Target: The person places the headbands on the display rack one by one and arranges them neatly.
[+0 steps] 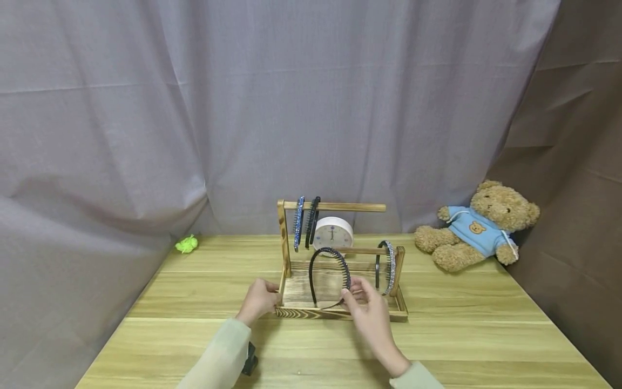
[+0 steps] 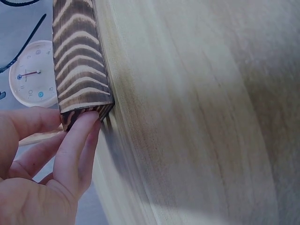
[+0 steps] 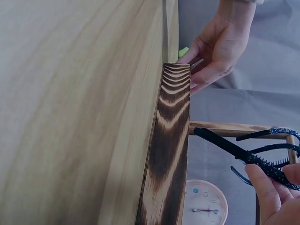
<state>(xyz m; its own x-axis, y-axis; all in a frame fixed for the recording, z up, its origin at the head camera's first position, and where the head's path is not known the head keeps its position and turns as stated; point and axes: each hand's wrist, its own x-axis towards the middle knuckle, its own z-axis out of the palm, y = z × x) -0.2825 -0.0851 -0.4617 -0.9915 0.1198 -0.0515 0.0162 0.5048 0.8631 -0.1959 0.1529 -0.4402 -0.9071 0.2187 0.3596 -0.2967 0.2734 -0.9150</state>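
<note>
A wooden rack with a shallow tray base and two bars stands on the table. My left hand grips the tray's front left corner; in the left wrist view its fingers press on the end of the striped wood. The right hand pinches a black toothed headband by its right side, arch up, in front of the rack. From the upper bar hang a blue glittery headband and black headbands. A silvery glitter headband hangs on the lower bar.
Behind the rack stands a round white clock. A teddy bear in a blue top leans at the back right, and a small bright green object lies at the back left. Something black shows beside the left sleeve.
</note>
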